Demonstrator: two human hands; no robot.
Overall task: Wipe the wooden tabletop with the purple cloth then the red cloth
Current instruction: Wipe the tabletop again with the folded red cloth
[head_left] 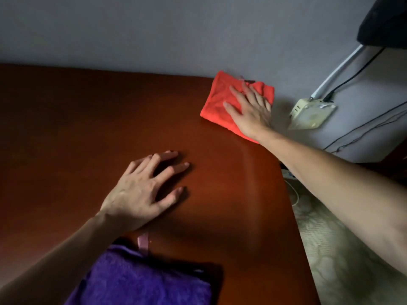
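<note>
Here the purple cloth (141,280) lies flat at the near edge of the desk (66,119), just below the left forearm, with a pink ribbon loop (143,242) sticking out of its far side toward the wrist. The left hand (143,190) holds no cloth: it rests on bare wood just beyond the purple cloth, palm down, fingers spread and slightly arched, the fingertips touching the surface. Farther right and toward the wall, the red cloth (220,100) sits at the desk's far right corner, well apart from the purple cloth. The right hand (248,106) presses flat on top of the red cloth, fingers straight and fanned, pointing toward the wall, with the arm stretched long across the desk's right edge. The red cloth's far side touches the wall, and its right side reaches the desk's corner. Between the red cloth and the left hand, and off to its left, runs open bare wood. Right of the red cloth, past the desk edge, a pale power strip (312,113) hangs on the wall with cables (352,78) plugged in.
</note>
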